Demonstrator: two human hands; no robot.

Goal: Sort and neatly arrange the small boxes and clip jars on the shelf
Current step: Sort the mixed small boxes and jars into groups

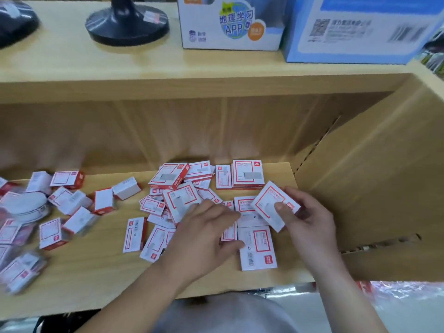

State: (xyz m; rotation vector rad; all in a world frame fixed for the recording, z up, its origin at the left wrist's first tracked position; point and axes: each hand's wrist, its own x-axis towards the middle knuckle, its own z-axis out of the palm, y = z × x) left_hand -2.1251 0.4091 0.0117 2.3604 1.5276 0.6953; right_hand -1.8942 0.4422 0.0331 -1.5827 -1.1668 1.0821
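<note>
The large box is lifted off the shelf and tilted, printed face up, just in front of the squared stack of same-sized boxes at the back. The right hand has it in its grip, thumb on the face and fingers curled under the far edge. That hold seems meant to let the box be turned square before it joins its like.

In front of the stack, below the held box, more big boxes lie flat and edge to edge, probably the start of a row.

To the left of the stack is the unsorted heap, boxes of two sizes overlapping at all angles. The left hand lies over its near edge with fingers spread and nearly straight. Its grip is released and it holds nothing; I judge that it is steadying or feeling out the next box.

Far left of the stack, smaller boxes lie scattered round a blurred white-lidded jar, likely a clip jar, untouched. To the right of the stack an open cardboard carton walls in the shelf. Most of the sorting is not yet done.
</note>
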